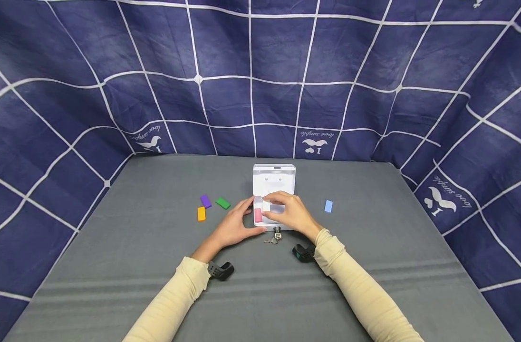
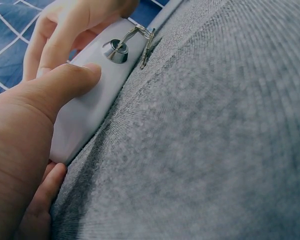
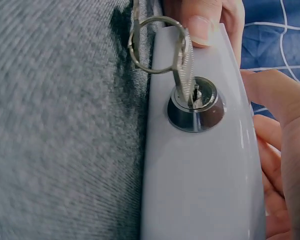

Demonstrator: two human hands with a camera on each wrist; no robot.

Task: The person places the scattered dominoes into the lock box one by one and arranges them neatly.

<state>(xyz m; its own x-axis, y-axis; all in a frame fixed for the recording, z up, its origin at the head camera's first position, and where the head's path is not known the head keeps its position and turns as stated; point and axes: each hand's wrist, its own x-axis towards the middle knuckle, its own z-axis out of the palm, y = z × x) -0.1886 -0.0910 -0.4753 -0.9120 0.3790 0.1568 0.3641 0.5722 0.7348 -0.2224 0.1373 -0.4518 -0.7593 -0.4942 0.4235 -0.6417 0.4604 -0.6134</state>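
Note:
A small white metal box [image 1: 274,180] stands on the grey cloth with its lid raised at the back. My left hand [image 1: 232,229] holds its left side, the thumb against the front wall and the fingers around the left edge. Inside the box, at the left, lies a pink block [image 1: 258,215]. My right hand [image 1: 291,211] is over the box, index finger and thumb apart and bent down into it beside the pink block. Whether something pale sits between them I cannot tell. A key [image 3: 185,75] on a ring sits in the front lock [image 3: 196,112].
Left of the box lie a purple block [image 1: 206,201], an orange block [image 1: 201,213] and a green block [image 1: 223,203]. To the right is a light blue block [image 1: 328,206]. A blue checked curtain [image 1: 277,104] surrounds the table [image 1: 260,294] at the back and sides.

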